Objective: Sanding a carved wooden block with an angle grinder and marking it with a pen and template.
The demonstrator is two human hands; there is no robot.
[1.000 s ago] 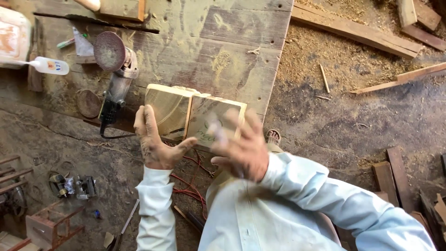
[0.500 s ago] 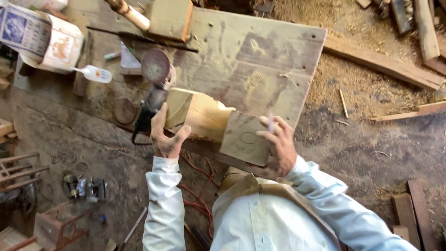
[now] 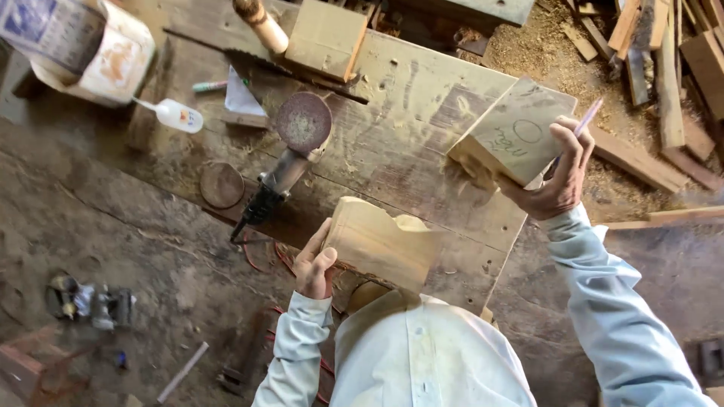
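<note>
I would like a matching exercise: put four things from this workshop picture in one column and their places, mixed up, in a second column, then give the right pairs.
Things:
1. marked block
2. pale board
3. grinder
4. glue bottle

Places:
a. lying on the bench, disc up
b. in the left hand
c. beside the white carton
d. in the right hand, with a pencil

Pairs: 1-d, 2-b, 3-a, 4-c
</note>
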